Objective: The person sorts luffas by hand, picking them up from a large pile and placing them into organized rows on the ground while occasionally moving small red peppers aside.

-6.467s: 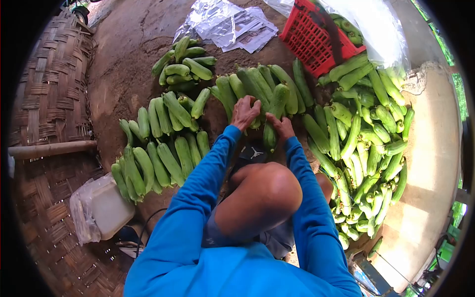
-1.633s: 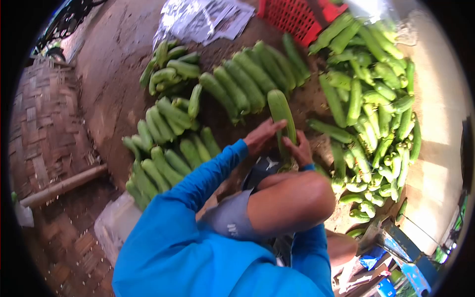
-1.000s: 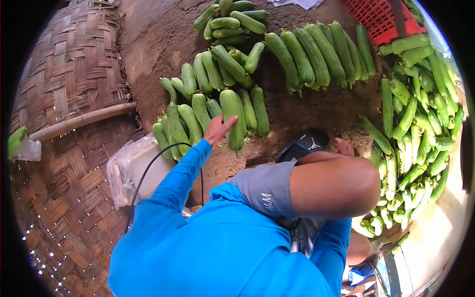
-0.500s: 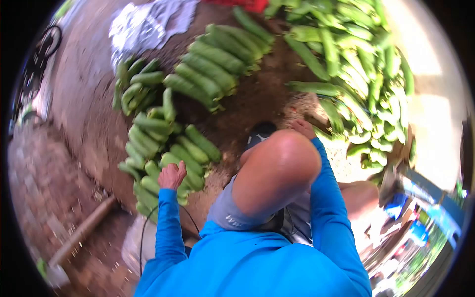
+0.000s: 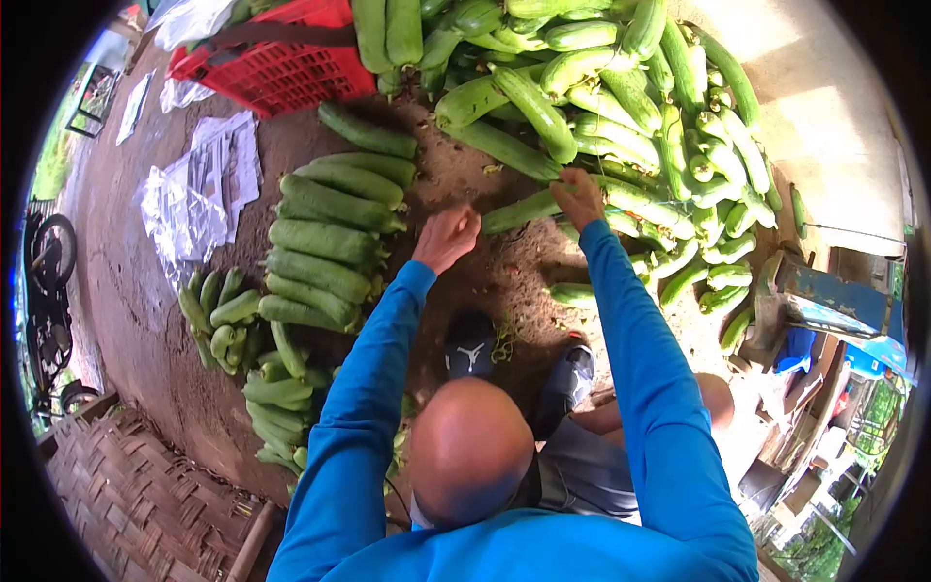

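Observation:
A long green gourd [image 5: 522, 211] lies between my two hands, pointing slightly up to the right. My right hand [image 5: 579, 199] is closed around its right end, beside the large heap. Close to its left end is my left hand [image 5: 448, 239], with fingers curled in; whether they touch the gourd or hold anything is hidden. Left of my left hand, several gourds [image 5: 325, 242] lie side by side in a row on the dirt floor. Nearer me on the left are smaller stacked gourds [image 5: 276, 403], partly covered by my left sleeve.
A large heap of gourds [image 5: 630, 97] spreads at the upper right. A red crate [image 5: 281, 68] stands at the back, near crumpled plastic sheets [image 5: 194, 194]. A woven mat [image 5: 145, 495] lies lower left, a motorcycle [image 5: 48, 291] stands far left, and a blue bench-like object [image 5: 839, 296] is at right.
The view has swung toward the heap. My left hand has left the near-left stack and reached forward to the right. My right hand has come forward from beside my knee onto a gourd.

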Motion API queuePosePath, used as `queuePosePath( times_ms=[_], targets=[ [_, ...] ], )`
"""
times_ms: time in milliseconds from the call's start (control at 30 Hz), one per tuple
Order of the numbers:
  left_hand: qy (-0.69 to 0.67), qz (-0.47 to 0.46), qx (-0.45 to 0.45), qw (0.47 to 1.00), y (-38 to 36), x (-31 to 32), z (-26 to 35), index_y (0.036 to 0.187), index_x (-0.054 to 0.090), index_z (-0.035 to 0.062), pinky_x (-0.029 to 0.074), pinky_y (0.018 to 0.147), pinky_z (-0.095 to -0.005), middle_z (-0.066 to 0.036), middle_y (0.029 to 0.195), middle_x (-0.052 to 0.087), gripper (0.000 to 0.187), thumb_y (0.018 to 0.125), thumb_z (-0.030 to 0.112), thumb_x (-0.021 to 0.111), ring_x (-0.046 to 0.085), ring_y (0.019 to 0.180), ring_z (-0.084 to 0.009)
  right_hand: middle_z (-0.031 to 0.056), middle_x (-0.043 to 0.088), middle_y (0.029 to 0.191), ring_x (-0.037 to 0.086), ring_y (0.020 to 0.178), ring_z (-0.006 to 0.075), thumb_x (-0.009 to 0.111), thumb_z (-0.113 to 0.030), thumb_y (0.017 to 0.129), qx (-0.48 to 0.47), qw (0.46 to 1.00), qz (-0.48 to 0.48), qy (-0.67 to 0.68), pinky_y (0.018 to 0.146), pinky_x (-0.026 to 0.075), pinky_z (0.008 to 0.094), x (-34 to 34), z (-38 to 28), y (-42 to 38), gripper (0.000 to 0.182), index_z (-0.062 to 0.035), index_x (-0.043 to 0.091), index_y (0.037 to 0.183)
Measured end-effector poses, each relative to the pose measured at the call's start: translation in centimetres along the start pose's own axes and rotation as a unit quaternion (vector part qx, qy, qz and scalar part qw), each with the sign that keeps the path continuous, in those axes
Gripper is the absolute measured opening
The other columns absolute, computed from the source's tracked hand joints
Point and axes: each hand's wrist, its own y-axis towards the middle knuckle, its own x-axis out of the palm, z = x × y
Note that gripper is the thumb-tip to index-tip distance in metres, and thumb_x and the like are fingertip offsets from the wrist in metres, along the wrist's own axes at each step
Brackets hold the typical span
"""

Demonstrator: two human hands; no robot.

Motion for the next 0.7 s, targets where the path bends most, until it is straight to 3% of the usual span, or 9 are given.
queuePosePath(
  times_ms=[33,133,200,267,500,567,600,667,700],
  targets=[
    [0.001,-0.003,0.001,1.0,2.0,-0.3,0.7,0.083,0.058,0.0032,0.045,0.056,-0.0377,-0.013,0.069,0.06,0.026,0.088,0.028,0.055,0.06,0.061,-0.0255,0.014,0.059,0.103,0.056,0.103,0.0281,0.069,-0.036,0.077,-0.069,0.985,0.097,-0.128,0.082,0.049,0.0426,-0.2,-0.5,1.6,0.046,-0.0046,0.058,0.109],
    [-0.007,0.118,-0.003,0.993,7.3,-2.2,2.4,0.093,0.058,0.0056,0.047,0.068,-0.041,-0.013,0.08,0.062,0.021,0.085,0.025,0.057,0.061,0.076,-0.0313,0.0164,0.049,0.119,0.045,0.118,0.0373,0.073,-0.04,0.073,-0.058,0.977,0.137,-0.154,0.094,0.043,0.0462,-0.7,-2.6,5.1,0.058,-0.0088,0.051,0.117],
    [0.161,0.219,0.115,0.956,10.1,-4.1,3.0,0.106,0.055,0.0071,0.044,0.083,-0.0471,-0.016,0.099,0.06,0.032,0.08,0.025,0.06,0.056,0.098,-0.037,0.0163,0.046,0.124,0.046,0.118,0.0388,0.074,-0.042,0.071,-0.054,0.977,0.116,-0.169,0.094,0.043,0.0468,-0.4,-3.7,6.7,0.062,-0.0101,0.049,0.119],
    [0.21,0.195,0.106,0.952,12.5,-5.1,4.1,0.112,0.052,0.0079,0.041,0.087,-0.0491,-0.017,0.106,0.056,0.041,0.077,0.027,0.062,0.052,0.104,-0.0383,0.0163,0.043,0.128,0.046,0.117,0.0404,0.074,-0.043,0.069,-0.052,0.976,0.097,-0.186,0.095,0.042,0.0474,-0.1,-4.6,8.0,0.066,-0.0115,0.047,0.121],
    [0.432,0.081,0.071,0.896,17.8,-3.7,2.5,0.131,0.039,0.0093,0.038,0.096,-0.0524,-0.021,0.12,0.051,0.073,0.072,0.042,0.067,0.047,0.114,-0.0405,0.0178,0.061,0.108,0.06,0.099,0.036,0.073,-0.043,0.066,-0.04,0.969,-0.058,-0.237,0.084,0.047,0.0439,-3.5,-5.4,8.7,0.068,-0.007,0.05,0.12],
    [0.402,0.025,0.037,0.915,19.0,-3.6,2.6,0.132,0.037,0.0072,0.038,0.097,-0.0525,-0.023,0.119,0.051,0.077,0.072,0.046,0.067,0.048,0.112,-0.0429,0.0158,0.066,0.102,0.064,0.093,0.0328,0.075,-0.037,0.064,-0.012,0.958,-0.224,-0.179,0.083,0.049,0.0424,-5.9,-5.0,7.3,0.065,-0.0107,0.055,0.12],
    [0.378,-0.034,0.003,0.925,19.4,-3.7,2.7,0.132,0.034,0.0051,0.039,0.098,-0.0525,-0.025,0.118,0.051,0.081,0.072,0.049,0.067,0.049,0.109,-0.0453,0.0193,0.065,0.106,0.063,0.095,0.0307,0.073,-0.042,0.067,-0.005,0.937,-0.282,-0.205,0.085,0.048,0.0407,-7.6,-6.1,5.9,0.071,-0.0051,0.052,0.123],
    [0.394,-0.04,0.022,0.918,19.5,-3.4,0.9,0.131,0.036,0.0024,0.043,0.095,-0.0484,-0.025,0.119,0.053,0.086,0.071,0.055,0.067,0.054,0.107,-0.044,0.0207,0.063,0.109,0.062,0.096,0.0321,0.075,-0.043,0.07,-0.064,0.937,-0.308,-0.152,0.089,0.048,0.0428,-10.0,-3.2,3.2,0.074,-0.0025,0.049,0.126],
    [0.305,-0.016,0.127,0.944,19.9,-2.7,-1.9,0.131,0.036,0.001,0.045,0.093,-0.0453,-0.024,0.12,0.054,0.089,0.069,0.056,0.069,0.056,0.106,-0.0406,0.0216,0.062,0.111,0.062,0.097,0.0332,0.075,-0.043,0.071,-0.019,0.933,-0.33,-0.141,0.09,0.047,0.0438,-11.5,-3.4,1.3,0.075,-0.0016,0.048,0.128]
  ],
)
